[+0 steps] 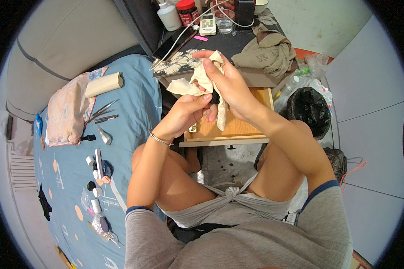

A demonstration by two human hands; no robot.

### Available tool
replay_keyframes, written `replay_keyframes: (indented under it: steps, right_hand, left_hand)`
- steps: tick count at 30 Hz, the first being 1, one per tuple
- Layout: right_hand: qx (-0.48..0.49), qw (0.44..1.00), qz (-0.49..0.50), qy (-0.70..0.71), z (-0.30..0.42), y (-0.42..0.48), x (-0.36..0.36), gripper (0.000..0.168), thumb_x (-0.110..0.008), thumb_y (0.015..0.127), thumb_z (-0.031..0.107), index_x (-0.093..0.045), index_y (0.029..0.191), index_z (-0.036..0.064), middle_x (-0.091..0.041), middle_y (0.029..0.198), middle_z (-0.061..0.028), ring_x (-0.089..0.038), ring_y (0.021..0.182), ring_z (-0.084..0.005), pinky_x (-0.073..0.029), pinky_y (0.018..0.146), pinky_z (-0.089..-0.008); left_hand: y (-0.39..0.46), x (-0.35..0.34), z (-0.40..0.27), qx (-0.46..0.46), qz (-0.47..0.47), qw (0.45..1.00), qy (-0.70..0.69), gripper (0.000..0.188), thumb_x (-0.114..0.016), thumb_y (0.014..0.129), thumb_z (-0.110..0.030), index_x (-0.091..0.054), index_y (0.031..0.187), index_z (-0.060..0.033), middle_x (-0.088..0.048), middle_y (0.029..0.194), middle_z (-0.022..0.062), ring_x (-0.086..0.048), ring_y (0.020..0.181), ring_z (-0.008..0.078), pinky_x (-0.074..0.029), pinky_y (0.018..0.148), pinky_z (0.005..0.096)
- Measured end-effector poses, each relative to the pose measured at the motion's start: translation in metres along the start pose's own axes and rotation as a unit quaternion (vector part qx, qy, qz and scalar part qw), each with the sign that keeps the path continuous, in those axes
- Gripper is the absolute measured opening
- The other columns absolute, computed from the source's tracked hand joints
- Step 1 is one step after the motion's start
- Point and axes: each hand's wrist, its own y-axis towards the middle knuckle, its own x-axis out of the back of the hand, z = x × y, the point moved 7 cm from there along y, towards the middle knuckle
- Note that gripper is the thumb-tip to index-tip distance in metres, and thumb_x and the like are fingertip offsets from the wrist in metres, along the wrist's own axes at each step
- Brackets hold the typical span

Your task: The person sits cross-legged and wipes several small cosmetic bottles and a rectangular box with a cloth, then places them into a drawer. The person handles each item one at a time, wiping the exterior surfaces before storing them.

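Observation:
Both my hands are raised over an open wooden drawer [235, 126]. My right hand [227, 79] grips a crumpled cream cloth [202, 79], its thumb on top, and one strip of the cloth hangs down over the drawer. My left hand [192, 111] pinches a small black object [215, 97] against the cloth; the fingers hide most of it, so its kind cannot be told. A bracelet circles my left wrist.
A blue-sheeted bed [134, 111] at left holds a pillow [67, 111], a cream case [104, 85], tweezers and small jars. On the nightstand are a phone [173, 43], a remote control [207, 24], a plastic cup [224, 23] and a brown towel [269, 52]. A black-lined bin [309, 111] stands right.

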Motion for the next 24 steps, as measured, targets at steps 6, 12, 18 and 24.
replay_keyframes:
  steps: [6, 12, 18, 24]
  right_hand:
    - [0.003, 0.994, -0.109, -0.005, -0.002, -0.001, 0.014, 0.037, -0.044, 0.094, 0.041, -0.052, 0.106, 0.007, -0.053, 0.075, -0.003, -0.05, 0.068, -0.0076, -0.044, 0.06, -0.0217]
    - [-0.021, 0.981, -0.19, 0.008, -0.013, 0.001, 0.024, 0.039, -0.048, 0.091, 0.045, -0.053, 0.098, 0.006, -0.054, 0.072, -0.0022, -0.05, 0.061, -0.0092, -0.043, 0.055, -0.0242]
    - [-0.069, 0.985, -0.147, 0.049, -0.012, 0.004, 0.022, 0.042, -0.048, 0.09, 0.049, -0.053, 0.097, 0.008, -0.053, 0.069, -0.0026, -0.047, 0.056, -0.0082, -0.041, 0.051, -0.0228]
    - [-0.086, 0.983, -0.062, 0.152, -0.005, 0.009, 0.013, 0.047, -0.043, 0.088, 0.057, -0.052, 0.091, 0.011, -0.047, 0.06, 0.0001, -0.036, 0.041, -0.006, -0.031, 0.04, -0.0198]
  left_hand:
    - [0.008, 0.004, 0.005, -0.004, -0.04, 0.999, 0.028, 0.026, -0.044, 0.095, -0.025, -0.054, 0.097, -0.0006, -0.056, 0.082, 0.0036, -0.051, 0.071, 0.0114, -0.042, 0.07, 0.0257]
    - [0.012, 0.01, 0.006, -0.021, -0.091, 0.976, 0.196, 0.031, -0.042, 0.096, -0.027, -0.054, 0.103, 0.0007, -0.056, 0.087, 0.0023, -0.051, 0.074, 0.0094, -0.042, 0.069, 0.0242]
    - [0.008, 0.007, 0.009, 0.003, -0.053, 0.996, 0.068, 0.027, -0.044, 0.096, -0.024, -0.051, 0.108, -0.001, -0.056, 0.086, 0.0037, -0.052, 0.073, 0.0105, -0.043, 0.067, 0.0251]
    - [-0.002, -0.004, -0.003, -0.033, 0.008, 0.997, -0.065, 0.025, -0.046, 0.094, -0.015, -0.048, 0.116, -0.0029, -0.054, 0.085, 0.0077, -0.052, 0.069, 0.0133, -0.044, 0.063, 0.0247]
